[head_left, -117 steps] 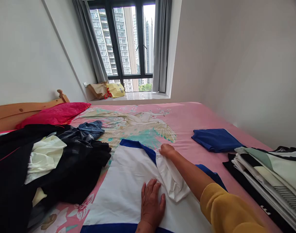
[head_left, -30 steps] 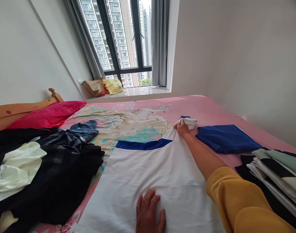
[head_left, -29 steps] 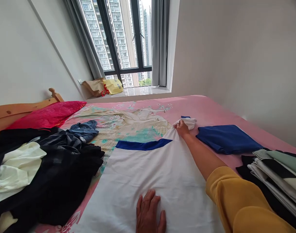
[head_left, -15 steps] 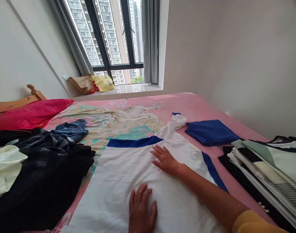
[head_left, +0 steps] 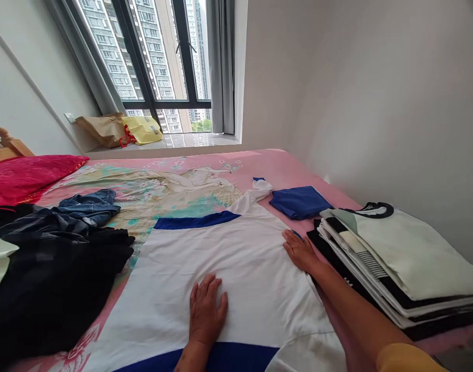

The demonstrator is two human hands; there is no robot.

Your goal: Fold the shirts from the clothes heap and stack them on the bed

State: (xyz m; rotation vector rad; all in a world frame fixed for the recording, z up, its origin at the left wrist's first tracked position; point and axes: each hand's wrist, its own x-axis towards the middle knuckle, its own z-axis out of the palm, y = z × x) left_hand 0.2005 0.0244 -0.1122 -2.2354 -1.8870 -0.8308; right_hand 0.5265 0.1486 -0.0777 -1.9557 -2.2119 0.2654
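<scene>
White-and-blue shirt [head_left: 236, 268] is spread out on the pink bed [head_left: 267, 165], left hand [head_left: 207, 312] flat on it, fingers slightly apart, right hand [head_left: 300, 251] at its edge, fingers loosely spread too.

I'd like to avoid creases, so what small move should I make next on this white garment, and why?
Perhaps slide your right hand up to the far sleeve of the white garment and flatten it: it looks bunched, while your left hand lies flat on the middle, where it could steady the cloth.
</scene>
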